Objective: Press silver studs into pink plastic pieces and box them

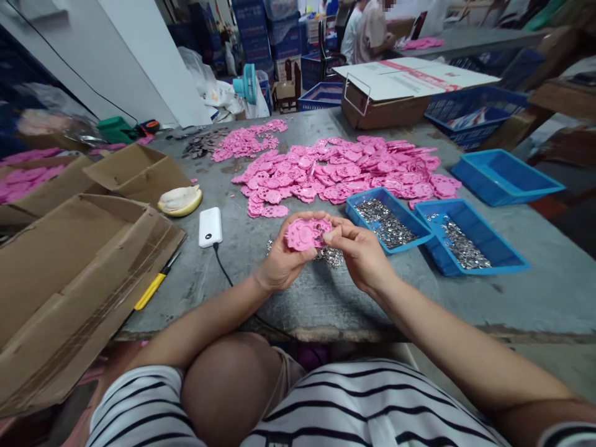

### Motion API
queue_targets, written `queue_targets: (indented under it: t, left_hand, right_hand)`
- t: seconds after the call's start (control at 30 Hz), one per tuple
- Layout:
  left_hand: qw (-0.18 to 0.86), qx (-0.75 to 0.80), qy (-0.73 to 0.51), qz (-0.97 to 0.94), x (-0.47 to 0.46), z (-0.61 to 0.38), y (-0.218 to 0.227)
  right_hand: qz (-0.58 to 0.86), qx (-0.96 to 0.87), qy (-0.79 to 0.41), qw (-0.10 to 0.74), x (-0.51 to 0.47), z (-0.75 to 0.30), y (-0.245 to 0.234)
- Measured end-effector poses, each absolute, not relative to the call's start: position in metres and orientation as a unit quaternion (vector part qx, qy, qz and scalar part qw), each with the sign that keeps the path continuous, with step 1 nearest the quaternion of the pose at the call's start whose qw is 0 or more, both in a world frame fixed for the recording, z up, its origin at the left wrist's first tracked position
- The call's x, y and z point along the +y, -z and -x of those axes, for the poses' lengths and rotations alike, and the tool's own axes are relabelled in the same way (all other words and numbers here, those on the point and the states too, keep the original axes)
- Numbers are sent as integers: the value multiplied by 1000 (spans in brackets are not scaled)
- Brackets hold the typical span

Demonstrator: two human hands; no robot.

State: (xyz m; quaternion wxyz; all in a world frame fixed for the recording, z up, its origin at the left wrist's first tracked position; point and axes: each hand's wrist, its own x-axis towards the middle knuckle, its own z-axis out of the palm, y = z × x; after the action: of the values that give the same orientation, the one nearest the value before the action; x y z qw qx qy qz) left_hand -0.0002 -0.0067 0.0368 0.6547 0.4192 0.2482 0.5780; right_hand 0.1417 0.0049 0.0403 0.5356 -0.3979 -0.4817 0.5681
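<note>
My left hand [284,261] is closed round the edge of a pink plastic piece [302,234], with its molded side facing up. My right hand [358,248] pinches at the right end of that same piece; whether a small metal part sits between these fingertips is too small to tell. Beneath both hands lies a little heap of shiny metal parts [331,257] on the table. Just beyond, a large pile of similar pink pieces [335,167] spreads out. Two blue trays of metal parts, a nearer one [500,268] and another [391,248], stand to the right.
Cardboard boxes [69,261] line the left side, near a yellow-handled tool [151,292]. A white power bank [210,226] trails a black cable. Behind it sits a fruit rind [181,202]. A third blue tray [505,180] and a large carton [386,112] stand farther back. People sit beyond.
</note>
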Motion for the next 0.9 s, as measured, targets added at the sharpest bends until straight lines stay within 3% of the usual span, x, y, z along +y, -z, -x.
queue_targets:
  t: [0.9]
  left_hand:
    - [603, 215, -608, -470, -6, -1, -35]
  right_hand:
    - [390, -485, -561, 546, 1, -133, -46]
